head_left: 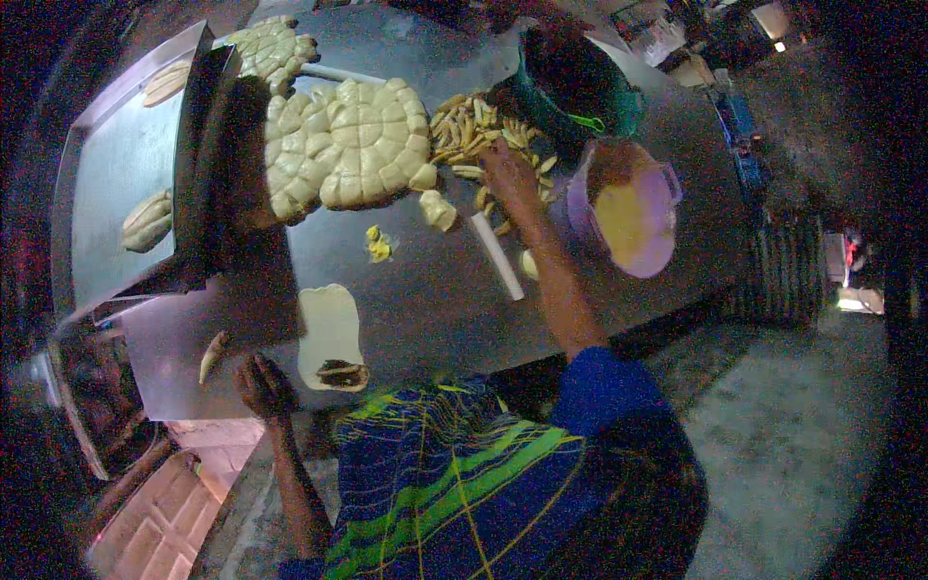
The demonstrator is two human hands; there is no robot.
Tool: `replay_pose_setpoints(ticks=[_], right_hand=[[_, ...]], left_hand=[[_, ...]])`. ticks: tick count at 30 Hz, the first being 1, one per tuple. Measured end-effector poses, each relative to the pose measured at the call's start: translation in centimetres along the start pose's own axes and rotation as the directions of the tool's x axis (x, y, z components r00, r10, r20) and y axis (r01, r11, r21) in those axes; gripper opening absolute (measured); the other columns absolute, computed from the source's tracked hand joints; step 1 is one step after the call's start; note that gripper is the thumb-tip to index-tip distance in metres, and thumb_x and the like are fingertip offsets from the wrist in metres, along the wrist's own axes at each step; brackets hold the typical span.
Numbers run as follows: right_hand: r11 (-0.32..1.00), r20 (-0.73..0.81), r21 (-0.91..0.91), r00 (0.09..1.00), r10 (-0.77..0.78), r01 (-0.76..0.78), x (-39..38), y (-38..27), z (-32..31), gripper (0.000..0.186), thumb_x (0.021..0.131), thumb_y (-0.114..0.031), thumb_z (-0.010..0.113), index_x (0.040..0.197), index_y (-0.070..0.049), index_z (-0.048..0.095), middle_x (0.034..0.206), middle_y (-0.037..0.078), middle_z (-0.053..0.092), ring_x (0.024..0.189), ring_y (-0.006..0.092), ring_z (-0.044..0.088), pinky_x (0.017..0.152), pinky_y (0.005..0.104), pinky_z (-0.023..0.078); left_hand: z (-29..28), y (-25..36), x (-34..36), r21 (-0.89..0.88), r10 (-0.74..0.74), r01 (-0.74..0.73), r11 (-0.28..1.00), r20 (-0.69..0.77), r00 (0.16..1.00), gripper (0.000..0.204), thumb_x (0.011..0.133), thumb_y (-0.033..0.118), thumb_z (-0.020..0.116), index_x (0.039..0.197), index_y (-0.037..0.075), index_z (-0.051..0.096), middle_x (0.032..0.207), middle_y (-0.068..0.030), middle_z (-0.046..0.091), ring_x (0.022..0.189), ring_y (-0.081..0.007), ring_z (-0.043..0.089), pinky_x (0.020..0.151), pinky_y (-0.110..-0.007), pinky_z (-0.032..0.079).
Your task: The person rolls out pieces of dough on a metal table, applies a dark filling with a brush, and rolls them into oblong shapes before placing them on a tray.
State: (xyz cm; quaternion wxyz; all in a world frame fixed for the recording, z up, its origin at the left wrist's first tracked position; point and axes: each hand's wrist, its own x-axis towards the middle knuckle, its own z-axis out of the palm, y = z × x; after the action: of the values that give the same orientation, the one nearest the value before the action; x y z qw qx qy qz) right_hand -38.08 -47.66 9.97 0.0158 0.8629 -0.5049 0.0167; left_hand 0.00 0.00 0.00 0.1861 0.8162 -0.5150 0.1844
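My right hand (505,164) reaches to the far side of the table, its fingers closed among a heap of slim, pale-brown strips (462,130), perhaps sliced banana. Close to the near edge, my left hand (263,387) rests in shadow; its finger positions are unclear. Right beside it lies a flattened dough sheet (330,319), with dark brown strips (343,374) across its near end. A slender piece of dough (213,358) lies left of that hand. Between my right forearm and the dough portions sits a white rolling pin (498,256).
Many joined dough portions (353,145) cover the far middle of the metal table (425,300). At left, a raised tray (116,184) holds shaped dough. A yellow lump (379,244) lies centrally. A purple bucket (633,208) and a dark green tub (580,87) stand at right.
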Motion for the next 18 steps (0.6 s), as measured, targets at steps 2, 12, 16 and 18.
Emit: replay_pose_setpoints(ticks=[2,12,16,18], right_hand=[[0.995,0.124,-0.095,0.992,-0.025,0.037,-0.2,-0.7,-2.0,0.033,0.084,-0.024,0.068,0.115,-0.017,0.064,0.112,0.012,0.058,0.105,0.0345,0.062,0.086,0.0462,0.053],[0.948,0.169,0.291,0.969,-0.181,0.126,0.4,0.9,-5.6,0.028,0.084,-0.027,0.069,0.107,-0.012,0.071,0.103,0.017,0.069,0.096,0.0353,0.065,0.085,0.0433,0.052],[0.962,-0.033,0.21,0.985,-0.171,0.174,0.1,5.2,-2.3,0.028,0.086,-0.028,0.068,0.105,-0.007,0.071,0.1,0.018,0.07,0.096,0.0355,0.065,0.083,0.0442,0.052],[0.991,-0.082,0.105,0.994,-0.071,0.08,-0.2,6.4,-2.0,0.027,0.088,-0.028,0.068,0.102,-0.005,0.07,0.098,0.018,0.07,0.094,0.0352,0.065,0.081,0.0448,0.052]], left_hand=[[-0.4,0.4,-0.1,-0.047,-0.033,0.033,0.998,0.011,0.999,0.02,0.095,0.013,0.057,0.11,0.0,0.061,0.097,-0.0207,0.064,0.088,-0.0401,0.058,0.084,-0.049,0.045],[-2.5,1.6,2.1,0.053,0.267,-0.262,0.964,-0.172,0.948,0.02,0.093,0.009,0.056,0.11,0.0,0.059,0.105,-0.0197,0.062,0.091,-0.0409,0.058,0.083,-0.049,0.047],[-1.9,1.3,1.6,0.105,0.216,-0.217,0.971,0.019,0.976,0.023,0.092,0.011,0.057,0.113,0.0,0.058,0.111,-0.0194,0.061,0.094,-0.0416,0.058,0.086,-0.05,0.048],[-1.6,1.6,1.0,0.021,0.03,-0.034,0.999,0.164,0.986,0.028,0.092,0.012,0.058,0.117,0.0,0.057,0.113,-0.0196,0.06,0.099,-0.0415,0.057,0.087,-0.051,0.048]])
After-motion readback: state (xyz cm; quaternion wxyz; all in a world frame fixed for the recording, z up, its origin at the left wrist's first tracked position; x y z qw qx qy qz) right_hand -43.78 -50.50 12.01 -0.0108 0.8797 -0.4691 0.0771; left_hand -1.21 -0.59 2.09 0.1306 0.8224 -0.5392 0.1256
